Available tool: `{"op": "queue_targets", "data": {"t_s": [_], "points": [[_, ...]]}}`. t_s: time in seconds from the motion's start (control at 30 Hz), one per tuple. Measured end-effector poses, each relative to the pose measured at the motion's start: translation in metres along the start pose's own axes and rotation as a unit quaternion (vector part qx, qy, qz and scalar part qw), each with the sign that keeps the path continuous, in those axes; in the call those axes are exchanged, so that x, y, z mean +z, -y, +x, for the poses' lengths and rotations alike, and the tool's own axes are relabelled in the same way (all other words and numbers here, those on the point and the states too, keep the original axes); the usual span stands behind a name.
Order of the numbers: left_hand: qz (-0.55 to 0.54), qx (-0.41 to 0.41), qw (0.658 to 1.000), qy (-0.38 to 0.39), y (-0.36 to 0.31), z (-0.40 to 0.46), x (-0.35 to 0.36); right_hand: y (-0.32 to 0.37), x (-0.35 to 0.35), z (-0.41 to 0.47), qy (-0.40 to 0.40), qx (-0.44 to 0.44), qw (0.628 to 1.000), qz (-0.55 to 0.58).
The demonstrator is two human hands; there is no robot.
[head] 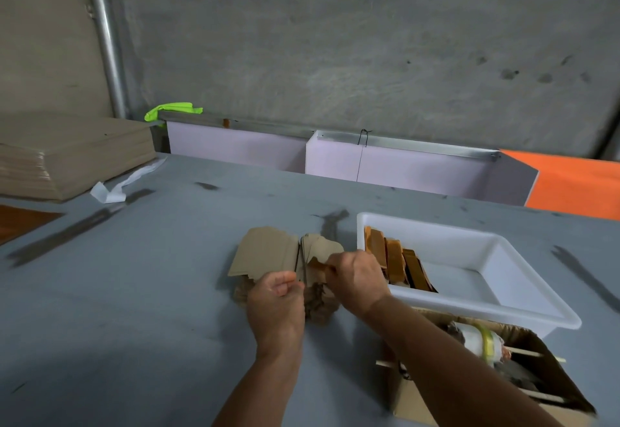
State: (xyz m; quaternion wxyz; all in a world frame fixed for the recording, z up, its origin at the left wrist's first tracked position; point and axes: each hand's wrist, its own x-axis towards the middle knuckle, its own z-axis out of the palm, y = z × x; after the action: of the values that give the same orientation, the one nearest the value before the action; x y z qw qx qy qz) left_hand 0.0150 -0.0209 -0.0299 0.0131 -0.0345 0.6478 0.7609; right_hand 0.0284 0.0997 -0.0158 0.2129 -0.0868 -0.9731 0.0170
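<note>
Just beyond both hands on the grey table [134,292], the cardboard blanks [265,252] are lying lengthwise away, left hand [275,302] gripping their near edge, right hand [357,280] pinching a brown strip [317,264] above.

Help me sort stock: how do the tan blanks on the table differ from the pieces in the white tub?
The tan blanks are pale and wide; the tub pieces are orange-brown and narrow. The tan blanks lie fanned on the table; the tub pieces stand leaning on edge. Both are thin and flat.
</note>
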Motion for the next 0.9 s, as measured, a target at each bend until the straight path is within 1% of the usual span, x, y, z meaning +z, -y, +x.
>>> {"op": "queue_targets", "data": {"t_s": [0.1,0.27,0.3,0.37,0.47,0.53,0.6,0.67,0.73,0.83,0.9], "points": [[-0.003,-0.004,1.000,0.011,0.001,0.000,-0.001,-0.001,-0.008,0.003,-0.022,0.057,0.997,0.047],[-0.010,-0.009,1.000,0.022,0.000,-0.004,0.000,-0.007,-0.029,0.007,-0.104,0.161,0.978,0.078],[-0.008,-0.008,1.000,0.025,-0.001,-0.006,0.001,-0.009,-0.033,0.007,-0.117,0.172,0.974,0.086],[-0.011,-0.007,0.999,0.031,-0.002,-0.009,0.003,-0.014,-0.044,0.007,-0.150,0.195,0.959,0.140],[-0.013,0.003,0.999,0.041,-0.004,-0.015,0.005,-0.023,-0.061,0.001,-0.209,0.201,0.938,0.188],[-0.020,0.014,0.998,0.051,-0.006,-0.020,0.007,-0.030,-0.073,-0.007,-0.232,0.211,0.922,0.226],[-0.023,0.036,0.997,0.062,-0.009,-0.026,0.008,-0.036,-0.085,-0.022,-0.234,0.243,0.892,0.300],[-0.031,0.063,0.995,0.065,-0.016,-0.034,0.010,-0.040,-0.094,-0.044,-0.214,0.261,0.862,0.379],[-0.052,0.075,0.993,0.077,-0.023,-0.043,0.012,-0.041,-0.099,-0.069,-0.193,0.259,0.849,0.419],[-0.052,0.053,0.989,0.125,-0.030,-0.061,0.016,-0.040,-0.106,-0.103,-0.159,0.275,0.835,0.449],[-0.049,0.018,0.987,0.149,-0.029,-0.069,0.017,-0.043,-0.108,-0.122,-0.152,0.293,0.813,0.480]]}}
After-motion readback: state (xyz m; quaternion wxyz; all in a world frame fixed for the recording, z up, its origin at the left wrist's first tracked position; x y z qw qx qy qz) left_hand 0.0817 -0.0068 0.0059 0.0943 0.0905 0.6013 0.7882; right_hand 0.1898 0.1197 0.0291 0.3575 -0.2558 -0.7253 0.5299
